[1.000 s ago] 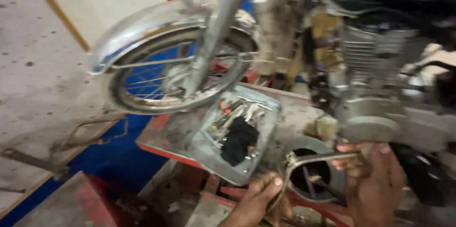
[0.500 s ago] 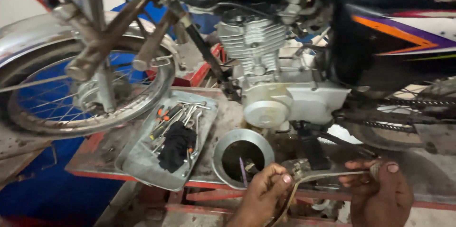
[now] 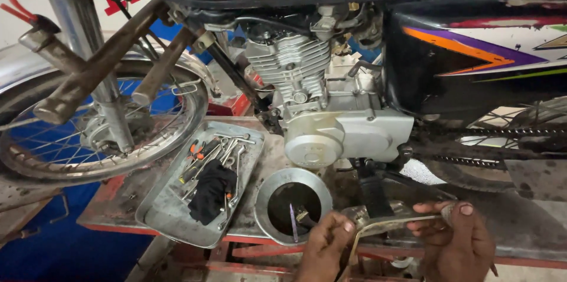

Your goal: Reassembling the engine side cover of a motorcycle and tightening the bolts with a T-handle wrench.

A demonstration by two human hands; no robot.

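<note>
A bent metal lever (image 3: 390,223) is being held low beside the motorcycle engine (image 3: 331,122), above the worktop (image 3: 531,229); it is being pinched by the left hand (image 3: 322,249) at one end and gripped by the right hand (image 3: 455,240) at the other; a round pan (image 3: 266,199) and a tool tray (image 3: 159,217) are lying just left.

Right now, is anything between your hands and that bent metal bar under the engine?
Nothing visible. The left hand and right hand both already grip the bent metal bar, one at each end. The round pan sits just left of it, apart from the bar.
</note>
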